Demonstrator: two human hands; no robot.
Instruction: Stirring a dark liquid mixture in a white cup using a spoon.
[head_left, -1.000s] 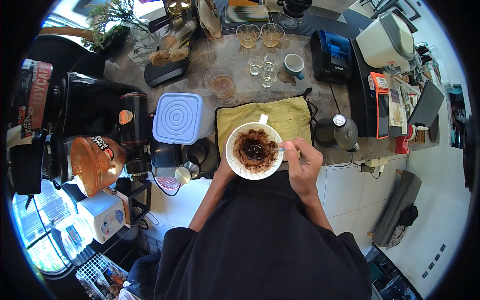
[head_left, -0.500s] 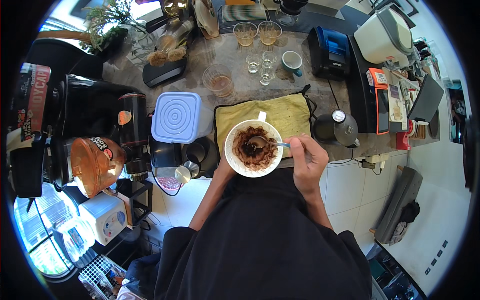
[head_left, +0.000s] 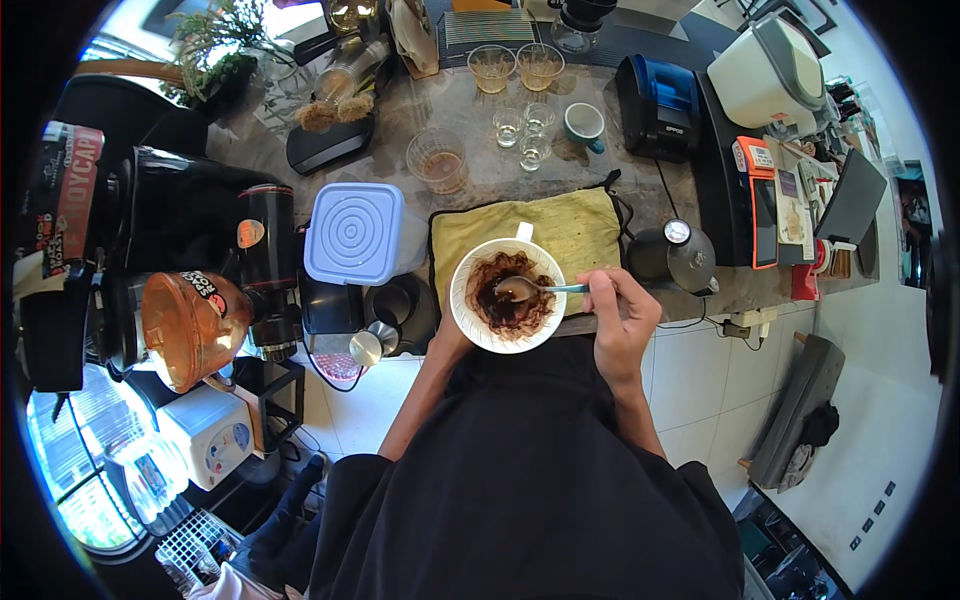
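Grey counter (head_left: 500,180), yellow cloth (head_left: 585,220), white cup (head_left: 511,345), tiled floor (head_left: 692,370)

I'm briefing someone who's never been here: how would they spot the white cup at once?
On the grey counter, find the dark-edged yellow-green cloth. At its near side, between the left hand and right hand, is the white cup, handle pointing away from the person. Unlike the teal cup farther back, it has dark brown contents and a spoon in it.
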